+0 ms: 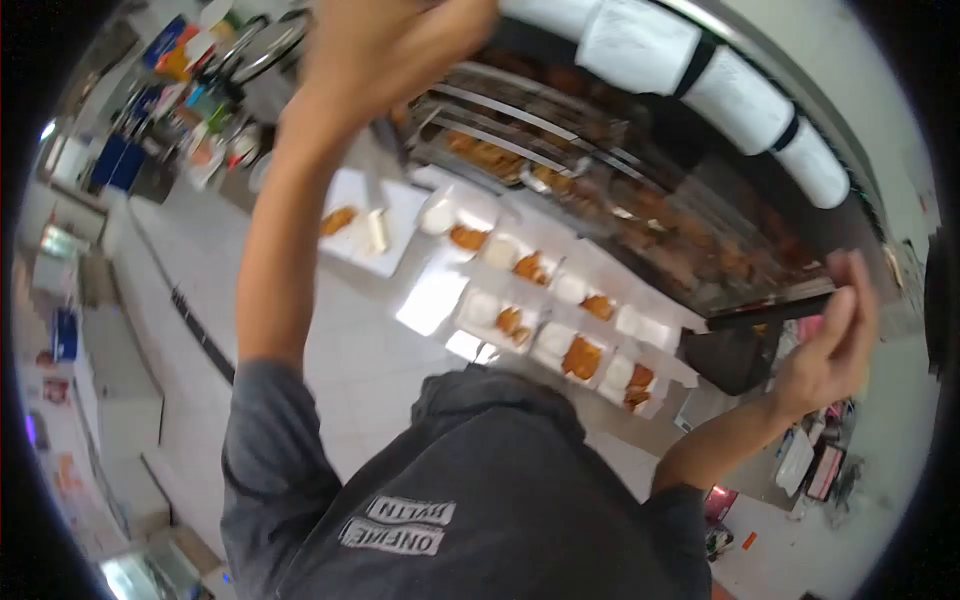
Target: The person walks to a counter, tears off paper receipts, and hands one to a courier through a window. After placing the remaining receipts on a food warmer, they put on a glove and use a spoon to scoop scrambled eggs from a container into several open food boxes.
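Rightward, right hand (835, 345) grips black tongs (770, 310) at display case (690, 225) edge.

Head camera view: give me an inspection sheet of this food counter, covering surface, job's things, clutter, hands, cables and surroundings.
Surface: white counter, carrying rows of boxes.
Job's things: open white meal boxes holding white portions and fried pieces; glass display case of fried food behind them.
Clutter: packets and bottles crowded at the far left, blurred.
Hands: left hand raised by the case, blurred, grip unclear; right hand closed on a dark bar.
Cables: nothing seen.
Surroundings: white padded pipe above the case; the person's grey shirt fills the foreground.
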`<state>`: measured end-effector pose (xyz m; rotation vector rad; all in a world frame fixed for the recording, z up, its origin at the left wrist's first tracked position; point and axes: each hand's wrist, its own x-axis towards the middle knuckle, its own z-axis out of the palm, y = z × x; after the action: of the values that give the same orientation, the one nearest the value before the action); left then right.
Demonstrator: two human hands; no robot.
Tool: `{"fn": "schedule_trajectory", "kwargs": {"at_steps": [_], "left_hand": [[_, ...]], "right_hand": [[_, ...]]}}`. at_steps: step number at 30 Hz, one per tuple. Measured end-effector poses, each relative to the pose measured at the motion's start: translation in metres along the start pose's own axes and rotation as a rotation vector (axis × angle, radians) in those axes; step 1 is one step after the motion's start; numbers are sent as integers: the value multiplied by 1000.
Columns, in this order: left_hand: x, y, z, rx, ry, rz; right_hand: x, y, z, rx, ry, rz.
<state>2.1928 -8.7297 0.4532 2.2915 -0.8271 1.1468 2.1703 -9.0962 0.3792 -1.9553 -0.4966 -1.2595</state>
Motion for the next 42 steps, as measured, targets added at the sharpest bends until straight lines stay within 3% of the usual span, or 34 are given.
{"fn": "schedule_trajectory", "kwargs": {"at_steps": [1, 2, 3, 4, 6, 8, 11, 15, 18, 20, 24, 29, 30, 32, 33, 35, 36, 37, 40, 42], "left_hand": [[-13, 0, 3, 311, 215, 15], [-31, -2, 5, -17, 315, -175], [-37, 6, 8, -68, 327, -138], [-45, 20, 18, -232, 425, -237], [-68, 42, 28, -270, 388, -472], [-95, 37, 39, -343, 181, -424], [-103, 61, 83, -664, 150, -629], [-113, 80, 124, -837, -103, -721], [-109, 100, 146, -869, -154, -692], [-116, 99, 159, -717, -393, -502], [-128, 105, 171, -786, -580, -527], [-155, 128, 195, -1042, -626, -680], [-163, 136, 205, -1220, -504, -828], [-170, 142, 222, -1495, -328, -1107], [-170, 149, 226, -1496, -329, -1106], [-171, 160, 232, -1575, -74, -1550], [-202, 154, 247, -1703, -92, -1378], [-207, 151, 249, -1704, -95, -1375], [-216, 150, 248, -2011, -28, -1431], [-217, 154, 237, -2035, -49, -1536]], "right_hand": [[-11, 9, -10, -25, -11, 126], [-19, 18, -13, -55, -27, 162], [-25, 26, -12, 32, -16, 288], [-28, 33, -6, 123, 40, 386], [-29, 44, 5, 202, 95, 459], [-27, 54, 12, 252, 149, 522], [-17, 63, 26, 295, 255, 504], [1, 75, 36, 398, 291, 492], [9, 77, 40, 481, 284, 501], [11, 81, 44, 560, 255, 499], [14, 79, 41, 615, 219, 533], [-16, 65, 27, 428, 283, 418], [-33, 63, 27, 380, 294, 368], [-76, 44, 38, 380, 86, 379], [-99, 29, 47, 336, -38, 370], [-133, -3, 63, 343, -293, 354], [-149, -14, 71, 340, -391, 313], [-162, -19, 76, 339, -388, 312], [-205, -16, 87, 653, -513, 381], [-205, -11, 75, 666, -565, 310]]}}
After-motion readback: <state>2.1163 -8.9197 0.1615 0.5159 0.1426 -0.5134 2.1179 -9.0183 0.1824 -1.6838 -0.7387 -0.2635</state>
